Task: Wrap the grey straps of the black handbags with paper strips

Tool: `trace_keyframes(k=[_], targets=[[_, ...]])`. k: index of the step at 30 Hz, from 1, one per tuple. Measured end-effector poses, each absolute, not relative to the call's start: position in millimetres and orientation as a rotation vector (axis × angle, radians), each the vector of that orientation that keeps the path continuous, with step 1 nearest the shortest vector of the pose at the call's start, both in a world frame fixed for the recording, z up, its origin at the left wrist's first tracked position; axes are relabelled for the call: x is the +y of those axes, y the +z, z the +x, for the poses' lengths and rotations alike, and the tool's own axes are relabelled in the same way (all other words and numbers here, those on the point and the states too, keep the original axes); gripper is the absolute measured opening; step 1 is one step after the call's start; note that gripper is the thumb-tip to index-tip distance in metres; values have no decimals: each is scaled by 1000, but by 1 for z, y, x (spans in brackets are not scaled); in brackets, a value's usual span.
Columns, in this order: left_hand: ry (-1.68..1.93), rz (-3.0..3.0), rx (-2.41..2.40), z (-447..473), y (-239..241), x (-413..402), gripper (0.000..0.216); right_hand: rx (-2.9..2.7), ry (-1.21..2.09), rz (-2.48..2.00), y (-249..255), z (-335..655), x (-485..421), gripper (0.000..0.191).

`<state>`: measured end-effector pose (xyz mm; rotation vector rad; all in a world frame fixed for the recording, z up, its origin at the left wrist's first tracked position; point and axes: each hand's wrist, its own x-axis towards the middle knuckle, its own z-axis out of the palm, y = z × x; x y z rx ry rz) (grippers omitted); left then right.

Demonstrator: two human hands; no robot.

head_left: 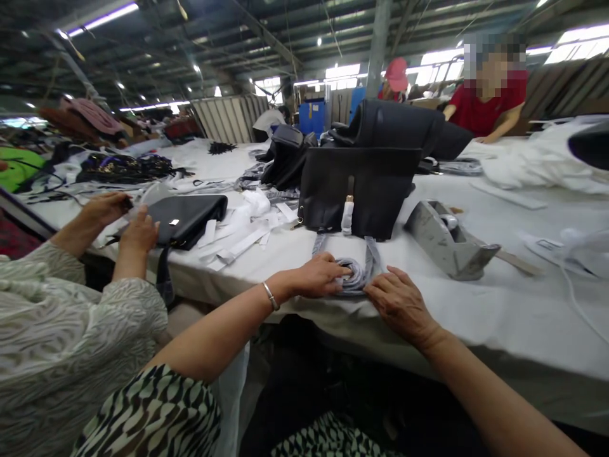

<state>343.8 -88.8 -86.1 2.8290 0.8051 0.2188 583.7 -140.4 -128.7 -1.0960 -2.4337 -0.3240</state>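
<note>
A black bag (326, 187) lies at the table's front, with a small buckle and a white-wrapped tab (347, 218) on its face. From its near edge run straps (372, 252) covered in clear greyish film. They lead to a coiled strap (353, 273) near the table edge. My left hand (321, 277) presses on the coil's left side, its fingers closed on it. On the other side my right hand (398, 301) pinches the strap at the coil's lower right. The fingertips partly hide the coil.
A grey tape dispenser (451, 244) stands at right. White paper strips (245, 238) lie left of the bag, and more black bags (397, 127) are piled behind. At left, a co-worker's hands (137, 231) are at another black bag (190, 216). A person in red (511, 95) stands across the table.
</note>
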Motion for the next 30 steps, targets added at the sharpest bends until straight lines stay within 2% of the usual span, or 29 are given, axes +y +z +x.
trace_keyframes(k=[3,8,11,16,22,30], targets=[[272,2762,804,336,-86,-93,49,-2424,-295,-1104,-130,582,-141,24],[321,2780,789,335,-90,-93,35,-2406,-245,-1140,-131,580,-143,26],[343,2780,862,338,-96,-94,33,-2366,-253,-1093,-128,578,-144,24],[410,2881,935,340,-114,-99,32,-2394,-296,-1061,-131,559,-140,44],[636,2776,882,336,-129,-99,44,-2379,-282,-1229,-157,543,-122,37],[785,2813,951,333,-142,-102,53,-2568,81,-954,-140,567,-98,31]])
